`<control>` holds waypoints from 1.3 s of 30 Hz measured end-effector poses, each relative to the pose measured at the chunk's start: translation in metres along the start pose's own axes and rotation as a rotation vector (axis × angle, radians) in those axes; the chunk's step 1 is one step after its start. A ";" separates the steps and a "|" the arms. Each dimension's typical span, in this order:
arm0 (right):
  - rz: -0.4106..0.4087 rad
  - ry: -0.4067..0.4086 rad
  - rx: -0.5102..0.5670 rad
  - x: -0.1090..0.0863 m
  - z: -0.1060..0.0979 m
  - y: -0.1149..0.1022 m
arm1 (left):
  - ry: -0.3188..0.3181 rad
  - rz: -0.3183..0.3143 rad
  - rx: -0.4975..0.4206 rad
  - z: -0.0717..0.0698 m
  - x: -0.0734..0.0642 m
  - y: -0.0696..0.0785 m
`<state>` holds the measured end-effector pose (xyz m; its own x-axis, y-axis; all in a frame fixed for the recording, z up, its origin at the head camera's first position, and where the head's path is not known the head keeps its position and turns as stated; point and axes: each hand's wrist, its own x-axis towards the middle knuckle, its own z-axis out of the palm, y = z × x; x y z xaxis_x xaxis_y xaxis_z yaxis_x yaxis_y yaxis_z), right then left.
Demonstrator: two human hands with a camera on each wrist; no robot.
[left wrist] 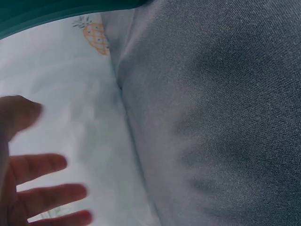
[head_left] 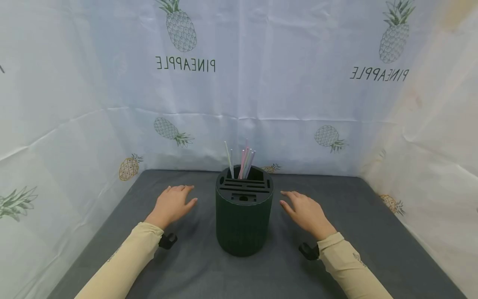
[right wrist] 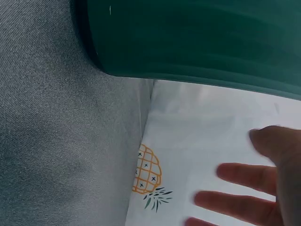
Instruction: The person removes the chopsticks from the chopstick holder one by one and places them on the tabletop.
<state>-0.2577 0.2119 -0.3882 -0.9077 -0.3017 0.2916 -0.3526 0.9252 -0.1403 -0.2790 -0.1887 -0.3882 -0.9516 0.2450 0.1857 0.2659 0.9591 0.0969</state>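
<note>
Your left hand [head_left: 173,205] and right hand [head_left: 304,209], fingers loosely spread and holding nothing, sit apart from the dark green holder [head_left: 243,226] (slots cut across its top), which stands upright between them on the gray cloth [head_left: 186,274], thin straws [head_left: 251,164] poking from its rear opening, the pineapple-printed sheet [head_left: 254,83] beyond.

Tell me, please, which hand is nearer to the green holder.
Right. The right hand is just to the right of the green holder, not touching it; the left hand is to its left, across a wider gap.
</note>
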 end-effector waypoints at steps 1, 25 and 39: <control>0.009 -0.015 0.013 0.000 0.000 0.000 | -0.020 0.000 -0.004 0.000 0.000 0.001; 0.055 0.007 0.509 0.006 -0.054 -0.012 | -0.110 -0.006 -0.226 -0.029 0.006 0.002; -0.078 0.052 1.092 0.038 -0.071 -0.037 | 0.103 0.173 -0.857 -0.118 0.039 0.046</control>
<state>-0.2631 0.1830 -0.3048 -0.8724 -0.3169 0.3723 -0.4436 0.1932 -0.8751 -0.2855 -0.1522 -0.2608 -0.8796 0.3237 0.3487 0.4687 0.4633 0.7521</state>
